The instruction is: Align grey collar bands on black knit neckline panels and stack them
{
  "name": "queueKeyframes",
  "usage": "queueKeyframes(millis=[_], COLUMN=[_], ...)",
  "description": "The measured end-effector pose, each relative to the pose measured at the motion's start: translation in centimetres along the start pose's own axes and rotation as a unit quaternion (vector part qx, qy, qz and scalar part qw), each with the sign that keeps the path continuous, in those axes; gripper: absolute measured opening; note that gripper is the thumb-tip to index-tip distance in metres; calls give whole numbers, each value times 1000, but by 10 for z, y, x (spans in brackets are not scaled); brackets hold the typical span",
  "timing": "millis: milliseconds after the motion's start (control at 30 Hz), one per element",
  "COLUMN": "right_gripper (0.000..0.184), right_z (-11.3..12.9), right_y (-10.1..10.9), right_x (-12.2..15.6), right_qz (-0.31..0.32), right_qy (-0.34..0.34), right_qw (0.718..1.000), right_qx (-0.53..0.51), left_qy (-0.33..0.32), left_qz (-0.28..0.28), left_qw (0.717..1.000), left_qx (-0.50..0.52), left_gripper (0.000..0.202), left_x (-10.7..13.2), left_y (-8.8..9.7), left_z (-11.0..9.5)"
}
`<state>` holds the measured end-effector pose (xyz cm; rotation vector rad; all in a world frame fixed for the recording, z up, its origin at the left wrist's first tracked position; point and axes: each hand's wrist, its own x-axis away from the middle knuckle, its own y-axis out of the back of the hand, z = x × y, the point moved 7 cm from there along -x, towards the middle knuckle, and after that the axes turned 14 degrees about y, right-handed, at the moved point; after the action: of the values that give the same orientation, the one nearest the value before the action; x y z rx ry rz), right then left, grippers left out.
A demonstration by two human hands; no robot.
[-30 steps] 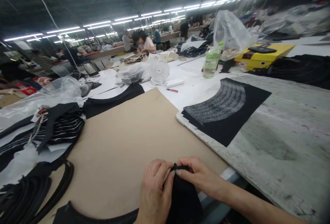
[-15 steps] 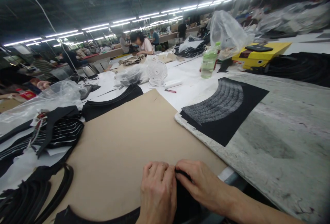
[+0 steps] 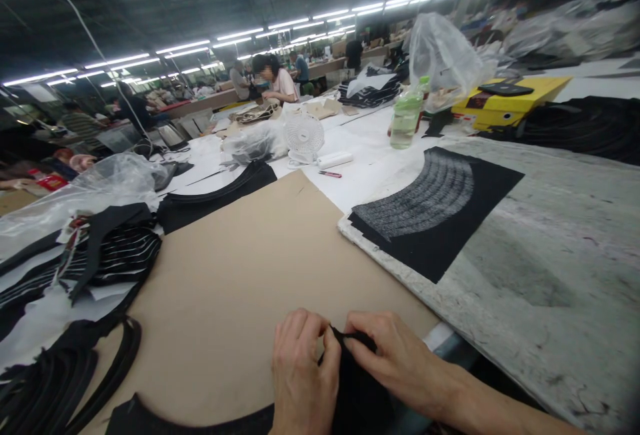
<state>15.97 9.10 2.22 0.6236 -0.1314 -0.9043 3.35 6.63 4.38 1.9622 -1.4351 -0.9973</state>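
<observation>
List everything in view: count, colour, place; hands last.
Held cloth: one, black, bottom centre
Board: one, tan, centre
Table: at least one, white, beyond the board
Slab: one, grey, right
Streaked stack: one, black and whitish, on the slab
Curved pieces: several, black, on and around the board
Striped stack: one, black and white, left
Fan: one, white, beyond the board
Tool: one, red, near the fan
Bottle: at least one, greenish, beyond the slab
Box: one, yellow, upper right
Plastic bags: several, clear, both sides
Ceiling lights: many, white, top
Other people: several, varied clothing, background
Left hand: one, bare, on held cloth
Right hand: one, bare, likewise
</observation>
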Motion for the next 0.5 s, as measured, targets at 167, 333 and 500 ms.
queueKeyframes(millis=[167, 333, 500], right_gripper=[16, 18, 10], right_z=[-21, -46, -49], right_y=[-4, -6, 4], right_x=[0, 4, 8], right_qz=[-2, -40, -6], right_qy=[-69, -118, -99], right_qw=[990, 972, 995], right_qx=[-125, -197, -26], left_qy=[229, 205, -22], left_qz=[163, 101, 85], left_qw=[938, 947, 995], left_qx=[201, 226, 53], left_gripper=[18, 25, 24], left_x=[-12, -5, 30], left_y=[-15, -10, -31], left_z=[30, 35, 12])
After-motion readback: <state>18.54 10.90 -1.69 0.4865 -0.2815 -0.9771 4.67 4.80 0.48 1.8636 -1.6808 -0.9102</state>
